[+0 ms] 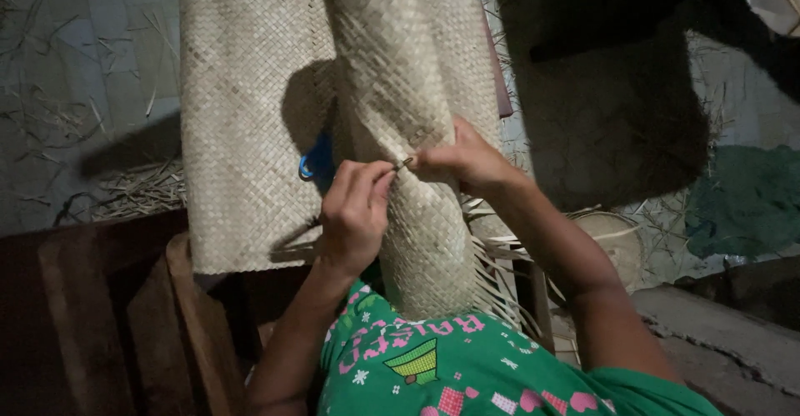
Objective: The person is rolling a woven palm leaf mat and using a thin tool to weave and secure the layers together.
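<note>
A pale woven straw mat (250,116) hangs down in front of me, its right part folded into a raised ridge (408,91). My left hand (357,212) pinches a thin straw strip (403,164) at the ridge. My right hand (462,162) grips the fold of the mat just beside it, fingers closed on the weave. A blue-handled tool (315,164), probably scissors, shows behind my left hand, mostly hidden. Loose strip ends (496,283) fringe the mat's lower right edge.
Loose straw (137,189) litters the tiled floor at left. Dark wooden boards (125,316) stand at lower left. A round woven basket (617,241) sits on the floor at right, near a cracked concrete step (717,333). My green patterned shirt (467,366) fills the bottom.
</note>
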